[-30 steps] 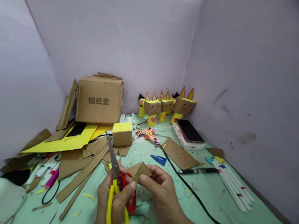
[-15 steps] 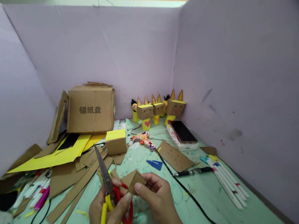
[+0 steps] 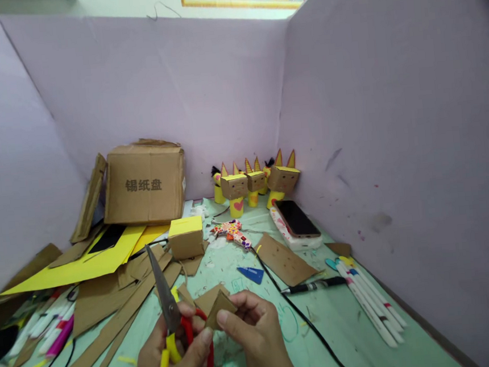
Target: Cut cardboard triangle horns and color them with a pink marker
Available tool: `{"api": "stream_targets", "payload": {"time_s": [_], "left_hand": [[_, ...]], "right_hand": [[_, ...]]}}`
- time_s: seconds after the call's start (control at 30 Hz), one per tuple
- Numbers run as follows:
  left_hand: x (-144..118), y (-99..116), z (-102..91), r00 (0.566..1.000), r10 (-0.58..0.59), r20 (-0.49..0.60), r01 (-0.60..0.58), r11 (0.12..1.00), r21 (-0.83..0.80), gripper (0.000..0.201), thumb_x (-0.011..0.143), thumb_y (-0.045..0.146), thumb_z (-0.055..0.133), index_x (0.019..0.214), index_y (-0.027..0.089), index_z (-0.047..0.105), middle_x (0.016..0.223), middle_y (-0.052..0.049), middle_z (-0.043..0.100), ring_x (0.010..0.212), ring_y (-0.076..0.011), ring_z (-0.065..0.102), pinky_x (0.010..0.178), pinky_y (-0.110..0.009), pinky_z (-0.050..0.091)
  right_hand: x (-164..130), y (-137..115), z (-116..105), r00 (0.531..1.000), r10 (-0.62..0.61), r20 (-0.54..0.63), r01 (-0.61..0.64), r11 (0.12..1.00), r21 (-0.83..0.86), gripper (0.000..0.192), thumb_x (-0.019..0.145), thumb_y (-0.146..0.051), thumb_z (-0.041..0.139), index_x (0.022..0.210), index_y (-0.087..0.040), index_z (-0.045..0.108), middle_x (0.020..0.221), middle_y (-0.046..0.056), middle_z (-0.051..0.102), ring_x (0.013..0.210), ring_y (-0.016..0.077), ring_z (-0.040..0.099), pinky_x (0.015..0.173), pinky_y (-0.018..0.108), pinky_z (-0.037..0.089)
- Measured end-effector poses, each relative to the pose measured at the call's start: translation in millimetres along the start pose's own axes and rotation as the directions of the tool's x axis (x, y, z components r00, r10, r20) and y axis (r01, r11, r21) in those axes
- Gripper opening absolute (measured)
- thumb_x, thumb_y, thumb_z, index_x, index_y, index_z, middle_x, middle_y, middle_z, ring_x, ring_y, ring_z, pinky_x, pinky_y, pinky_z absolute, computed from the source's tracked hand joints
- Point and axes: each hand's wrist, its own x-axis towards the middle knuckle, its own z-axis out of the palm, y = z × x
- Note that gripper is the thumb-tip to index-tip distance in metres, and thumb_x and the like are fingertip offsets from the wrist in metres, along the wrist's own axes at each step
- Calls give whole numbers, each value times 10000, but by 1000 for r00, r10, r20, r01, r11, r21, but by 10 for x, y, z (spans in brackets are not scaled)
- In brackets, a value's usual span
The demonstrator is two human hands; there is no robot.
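Observation:
My left hand [image 3: 173, 349] is closed around a pair of scissors [image 3: 165, 296] with red and yellow handles, blades pointing up and away. Its thumb and fingertips also touch the lower left edge of a small triangular cardboard piece [image 3: 219, 310]. From the other side, my right hand [image 3: 260, 336] pinches that same piece between thumb and fingers. Just beyond the fingers lies another flat cardboard scrap [image 3: 207, 297]. A cardboard block with a yellow top [image 3: 186, 237] stands a little farther off. The fingers partly hide the triangle's lower edge.
Cardboard strips [image 3: 112, 332], yellow paper [image 3: 76, 272] and a large box [image 3: 144, 183] fill the left. A patterned glue gun [image 3: 234, 233] lies mid-table, its black cable [image 3: 308, 321] running forward. Box-headed figures [image 3: 255, 185], a phone [image 3: 298, 219], a pen [image 3: 315, 285] and markers [image 3: 372, 303] are right.
The view has shifted slightly, so the table's things appear a little left and lower. Both hands keep their hold on the cardboard triangle, and the scissors stay in the left hand.

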Motion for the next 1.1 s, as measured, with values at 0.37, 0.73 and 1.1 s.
{"api": "stream_targets", "payload": {"time_s": [0.37, 0.73, 1.1], "left_hand": [[141, -139, -180, 988, -76, 133, 74, 997, 16, 543, 511, 326, 789, 886, 207, 415, 588, 49, 584, 452, -120, 529, 399, -202, 438], [-15, -9, -52, 991, 132, -4, -129, 972, 194, 316, 552, 297, 702, 785, 205, 510, 600, 32, 580, 503, -105, 501, 434, -172, 408], [-5, 34, -70, 984, 172, 43, -177, 950, 258, 288, 592, 343, 665, 798, 205, 518, 561, 45, 547, 450, -102, 483, 386, -182, 362]], "right_hand": [[6, -41, 23, 1000, 1, 27, 1, 996, -85, 67, 512, -144, 646, 565, -134, 605, 496, -33, 569, 463, 77, 434, 464, 188, 340], [52, -95, -8, 994, 31, 106, -21, 995, -96, 89, 472, -118, 564, 547, -156, 535, 474, -51, 522, 458, 77, 399, 459, 188, 288], [57, -84, -55, 983, 30, 182, -13, 995, -95, 112, 532, -177, 655, 631, -131, 628, 549, -5, 607, 507, 106, 486, 498, 212, 351]]}}
